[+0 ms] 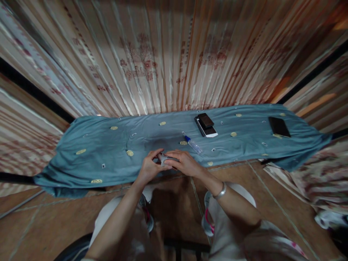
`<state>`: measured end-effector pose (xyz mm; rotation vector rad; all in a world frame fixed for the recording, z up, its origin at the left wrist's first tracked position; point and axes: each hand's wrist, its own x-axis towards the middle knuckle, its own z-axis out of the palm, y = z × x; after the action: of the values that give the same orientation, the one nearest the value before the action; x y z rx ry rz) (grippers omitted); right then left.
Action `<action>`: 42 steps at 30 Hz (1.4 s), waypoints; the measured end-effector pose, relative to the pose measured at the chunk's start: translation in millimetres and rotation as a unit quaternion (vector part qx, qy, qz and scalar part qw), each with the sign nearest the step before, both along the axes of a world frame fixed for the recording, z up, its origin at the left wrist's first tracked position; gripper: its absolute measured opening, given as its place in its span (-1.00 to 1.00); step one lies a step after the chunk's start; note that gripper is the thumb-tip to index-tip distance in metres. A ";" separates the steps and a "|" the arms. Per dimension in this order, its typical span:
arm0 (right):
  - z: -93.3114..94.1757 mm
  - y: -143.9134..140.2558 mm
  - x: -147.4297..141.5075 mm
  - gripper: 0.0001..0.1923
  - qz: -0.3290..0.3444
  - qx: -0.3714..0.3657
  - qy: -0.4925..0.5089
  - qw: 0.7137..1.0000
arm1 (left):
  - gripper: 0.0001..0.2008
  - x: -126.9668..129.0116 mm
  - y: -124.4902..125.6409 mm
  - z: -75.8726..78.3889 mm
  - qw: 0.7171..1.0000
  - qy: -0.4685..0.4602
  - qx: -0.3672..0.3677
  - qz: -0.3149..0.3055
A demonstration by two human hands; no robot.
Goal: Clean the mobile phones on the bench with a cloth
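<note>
My left hand [149, 168] and my right hand [185, 162] meet above the front edge of the cloth-covered table. Between their fingertips is a small light-grey piece [163, 159], perhaps cloth. Its exact kind is unclear, and a darker edge beside it is mostly covered by my fingers. Both hands are closed around it, thumbs and fingers curled in. Just beyond my right hand lies a clear bottle [194, 145] with a blue cap. Farther back, a small black flat item [206, 120] rests on a black-and-white phone-like device [210, 132].
A blue-green patterned cloth [146, 136] drapes the long low table. Toward its right end lies a dark flat rectangular item [279, 127]. Patterned curtains [168, 54] hang behind and at the sides, with dark poles [32, 92] at the corners. My knees are below the front edge.
</note>
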<state>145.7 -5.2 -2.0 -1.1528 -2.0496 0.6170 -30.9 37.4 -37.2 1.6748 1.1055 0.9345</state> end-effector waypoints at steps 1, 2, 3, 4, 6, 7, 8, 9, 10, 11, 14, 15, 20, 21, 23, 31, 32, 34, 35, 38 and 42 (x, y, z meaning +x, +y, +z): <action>0.4 -0.1 0.4 -0.72 0.001 -0.003 0.002 1.000 | -0.28 -0.4 -0.3 1.5 1.000 0.001 -0.001 0.001; 0.5 -0.2 0.7 -0.72 0.002 -0.006 0.002 1.000 | -0.29 -0.8 -0.5 2.9 1.000 0.002 -0.003 0.003; 0.5 -0.4 0.9 -0.73 0.002 -0.010 0.002 1.000 | -0.29 -1.3 -0.6 4.2 1.000 0.003 -0.004 0.005; 0.4 -0.6 1.1 -0.74 0.003 -0.013 0.002 1.000 | -0.30 -1.8 -0.6 5.4 1.000 0.003 -0.005 0.007; 0.6 -1.0 1.2 -0.74 0.005 -0.015 0.009 1.000 | -0.30 -2.6 -0.3 7.6 1.000 -0.001 -0.006 0.012; 0.9 -1.2 1.2 -0.74 0.007 -0.016 0.014 1.000 | -0.30 -2.9 -0.2 8.7 1.000 -0.005 -0.008 0.014; 1.4 -1.4 1.2 -0.74 0.009 -0.017 0.019 1.000 | -0.31 -3.1 -0.2 9.8 1.000 -0.011 -0.011 0.014; 1.9 -1.6 1.2 -0.74 0.011 -0.019 0.024 0.999 | -0.32 -3.3 -0.2 11.0 1.000 -0.017 -0.013 0.013; 2.5 -1.8 1.3 -0.73 0.013 -0.021 0.028 0.999 | -0.33 -3.5 -0.2 12.1 1.000 -0.023 -0.015 0.012; 3.0 -1.9 1.3 -0.73 0.015 -0.022 0.031 0.999 | -0.34 -3.6 -0.4 13.1 0.999 -0.027 -0.015 0.012; 3.7 -2.2 1.2 -0.74 0.016 -0.016 0.034 0.999 | -0.36 -3.5 -1.0 16.2 0.999 -0.042 -0.025 0.020; 3.7 -2.4 1.2 -0.74 0.013 -0.012 0.032 0.999 | -0.37 -3.3 -1.2 17.1 0.998 -0.049 -0.033 0.023; 2.6 -4.2 1.4 -0.74 -0.010 0.006 -0.001 1.000 | -0.38 -1.7 -1.3 20.9 0.992 -0.091 -0.077 0.049; 2.4 -4.7 1.6 -0.74 -0.013 0.010 -0.007 1.000 | -0.39 -1.6 -1.0 21.3 0.990 -0.100 -0.078 0.056; 2.0 -5.5 2.0 -0.73 -0.018 0.018 -0.013 1.000 | -0.41 -2.2 -0.3 21.6 0.987 -0.117 -0.083 0.066; -0.4 -3.9 5.5 -0.70 -0.050 0.023 0.043 0.998 | -0.36 -3.3 -1.6 25.1 0.957 -0.217 -0.175 0.084; -0.5 -3.6 5.8 -0.70 -0.053 0.019 0.061 0.997 | -0.37 -2.6 -2.4 26.3 0.948 -0.242 -0.192 0.081; -0.5 -3.1 6.1 -0.70 -0.061 0.014 0.090 0.994 | -0.44 -0.9 -4.2 28.9 0.927 -0.292 -0.227 0.071; -0.4 -3.0 6.1 -0.70 -0.065 0.013 0.099 0.993 | -0.48 0.0 -5.0 30.1 0.916 -0.312 -0.242 0.063; -0.3 -2.6 5.7 -0.71 -0.078 0.004 0.119 0.990 | -0.55 2.9 -7.0 33.2 0.897 -0.341 -0.279 0.039; 0.8 -1.3 5.8 -0.71 -0.070 -0.042 0.183 0.980 | -0.58 5.5 -7.6 35.4 0.886 -0.339 -0.315 0.036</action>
<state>151.5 -6.5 -1.2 -1.1251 -1.6316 0.7883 -25.5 29.8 -1.9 0.6877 0.8476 0.9609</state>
